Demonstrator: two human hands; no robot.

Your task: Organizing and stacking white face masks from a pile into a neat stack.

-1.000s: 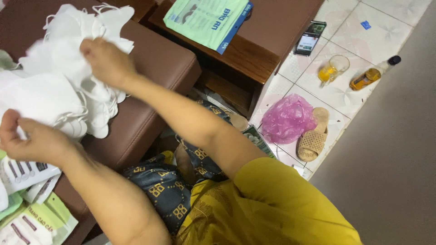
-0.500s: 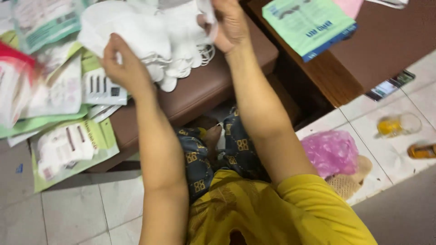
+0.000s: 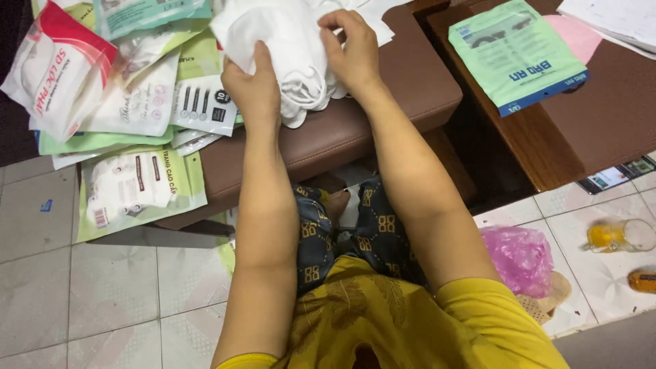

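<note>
Both hands on a stack of white face masks (image 3: 294,48), which rests on a brown cushioned bench (image 3: 383,102). Left hand (image 3: 254,85) fingers closed around the stack's left edge; right hand (image 3: 352,51) fingers curled, gripping its right side. Sealed mask packets (image 3: 137,102) piled just left. Green packet (image 3: 516,55) on wooden desk (image 3: 581,137), well apart.

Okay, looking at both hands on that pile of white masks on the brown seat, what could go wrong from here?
1. The left hand and right hand grip only part of the white masks; loose ones at the pile's lower edge could slip off the brown seat onto the floor.
2. The packets lie in a loose overlapping pile at the seat's left end, some overhanging it; a nudge from the left arm might send them sliding onto the tiles.
</note>
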